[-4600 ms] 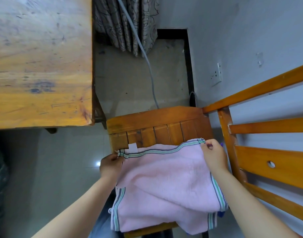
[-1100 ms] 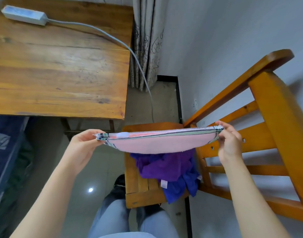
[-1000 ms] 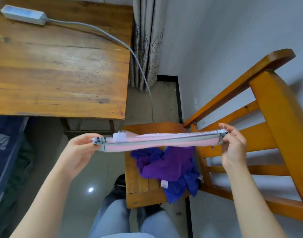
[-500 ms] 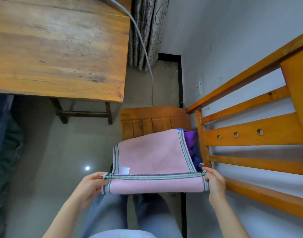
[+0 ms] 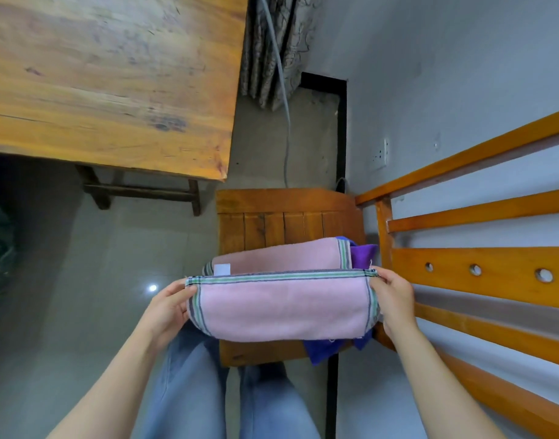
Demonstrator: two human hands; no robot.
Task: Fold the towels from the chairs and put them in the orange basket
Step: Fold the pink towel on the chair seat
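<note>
Pinching the pink towel [image 5: 281, 308] by its striped top edge, I have my left hand [image 5: 167, 307] curled on the left end and my right hand [image 5: 393, 299] curled on the right end. The towel is doubled over. The near part hangs in a rounded fold between my hands, above the front of the chair seat [image 5: 287, 217], and the far part lies flat on the seat. A small white label [image 5: 222, 269] sits at the left corner of the far layer. Green and dark stripes run along the edge I hold and down both short sides.

Under the towel a purple cloth [image 5: 362, 255] lies on the seat. It pokes out at the right, beside the chair back [image 5: 477, 270], and a bluish corner of it hangs over the seat's front edge. The back rails stand to my right against the grey wall, and the widest has three holes. My legs in blue jeans [image 5: 192, 391] are below the towel, just in front of the seat.

The wooden worktop [image 5: 113, 74] fills the upper left, well apart from the chair. Beyond it hangs a patterned curtain [image 5: 271, 42]. A grey cable [image 5: 286, 122] runs down behind the chair, and a white socket [image 5: 381, 155] is on the wall.
</note>
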